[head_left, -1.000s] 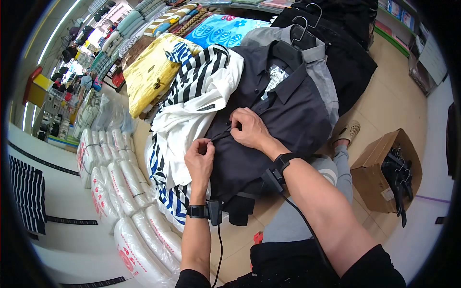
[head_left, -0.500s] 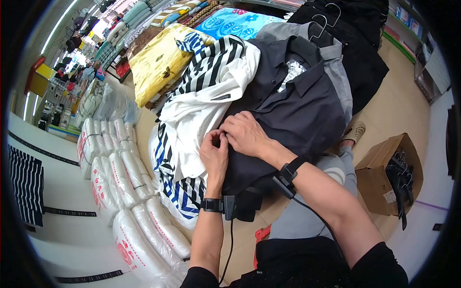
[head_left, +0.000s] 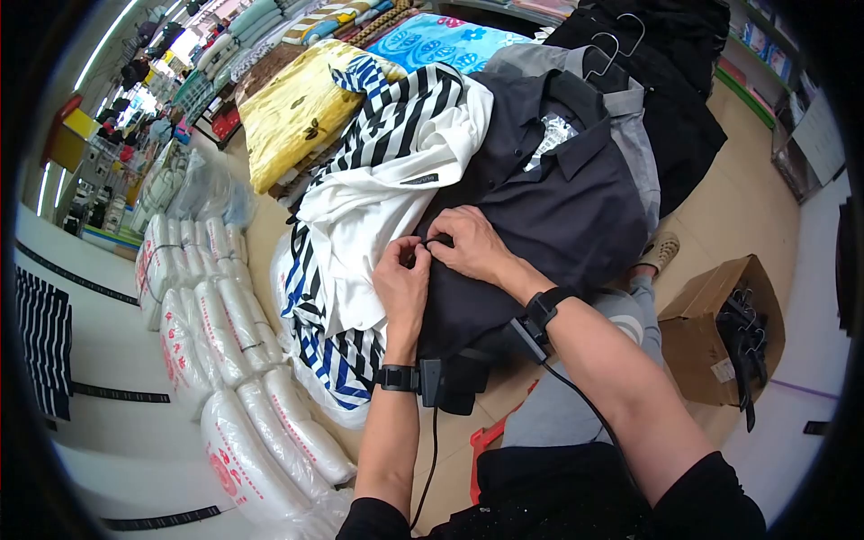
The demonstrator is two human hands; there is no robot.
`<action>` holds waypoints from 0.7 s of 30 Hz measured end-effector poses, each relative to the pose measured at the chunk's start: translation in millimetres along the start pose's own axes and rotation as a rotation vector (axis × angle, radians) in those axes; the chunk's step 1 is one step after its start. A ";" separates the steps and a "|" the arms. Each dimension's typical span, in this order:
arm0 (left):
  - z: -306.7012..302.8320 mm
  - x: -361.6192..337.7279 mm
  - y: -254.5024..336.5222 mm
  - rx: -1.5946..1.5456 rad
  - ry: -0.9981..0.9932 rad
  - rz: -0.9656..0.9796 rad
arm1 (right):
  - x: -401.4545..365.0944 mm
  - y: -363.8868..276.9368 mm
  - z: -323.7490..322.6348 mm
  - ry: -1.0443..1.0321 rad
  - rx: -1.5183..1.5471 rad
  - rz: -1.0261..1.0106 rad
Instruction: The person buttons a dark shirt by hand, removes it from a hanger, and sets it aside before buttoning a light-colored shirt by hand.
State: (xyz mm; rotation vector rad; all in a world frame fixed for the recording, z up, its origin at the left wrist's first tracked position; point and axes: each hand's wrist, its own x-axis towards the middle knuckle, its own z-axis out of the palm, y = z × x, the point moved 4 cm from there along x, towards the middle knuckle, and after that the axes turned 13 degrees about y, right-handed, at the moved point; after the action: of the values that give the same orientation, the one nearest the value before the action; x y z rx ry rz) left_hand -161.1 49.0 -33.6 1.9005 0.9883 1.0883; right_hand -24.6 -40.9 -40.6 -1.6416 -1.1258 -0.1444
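Two bare hands are seen at work on a dark shirt (head_left: 549, 216), which is laid over the near right edge of a pile of fabrics. A black band with a corded device is worn on each wrist. By the left hand (head_left: 401, 277), the front edge of the shirt is gripped, thumb and fingertips pinched together. By the right hand (head_left: 470, 241), the same edge is pinched just beside it, fingers curled; whether a button is held between them cannot be told.

To the left, a white garment (head_left: 360, 225) with striped parts is draped along the pile's near left edge, touching the shirt. A cardboard box (head_left: 688, 346) filled with black hangers is placed on the floor to the right, well apart. Plastic-wrapped packs (head_left: 236, 346) are stacked at the left. A hanger (head_left: 605, 56) is fitted inside the shirt's collar, toward the far right corner. Beyond, a yellow cloth (head_left: 292, 112) and a blue patterned cloth (head_left: 441, 43) are folded flat.
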 end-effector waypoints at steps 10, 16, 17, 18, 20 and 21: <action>-1.9 -1.0 -4.3 -0.027 0.009 0.005 | 0.3 2.1 3.0 -0.017 0.017 0.036; 0.0 0.4 -7.5 -0.036 -0.004 -0.001 | -0.7 1.9 3.1 -0.004 0.000 0.029; 0.5 1.1 -6.1 -0.024 -0.007 0.009 | -0.3 1.6 2.3 -0.003 -0.006 0.020; 0.3 2.1 -3.4 -0.012 -0.010 0.018 | -0.1 2.0 2.6 -0.001 -0.011 0.010; -1.5 -0.1 0.0 0.003 0.002 0.059 | -1.9 3.0 5.0 0.002 -0.008 0.008; -1.5 -2.4 2.8 0.005 0.015 0.093 | -1.7 3.3 5.8 0.006 -0.001 0.017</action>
State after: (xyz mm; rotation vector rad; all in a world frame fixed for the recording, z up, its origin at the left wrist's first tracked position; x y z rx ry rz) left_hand -162.6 46.0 -31.5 1.9614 0.9193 1.1558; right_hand -25.6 -37.1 -46.2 -1.6504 -1.1074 -0.1392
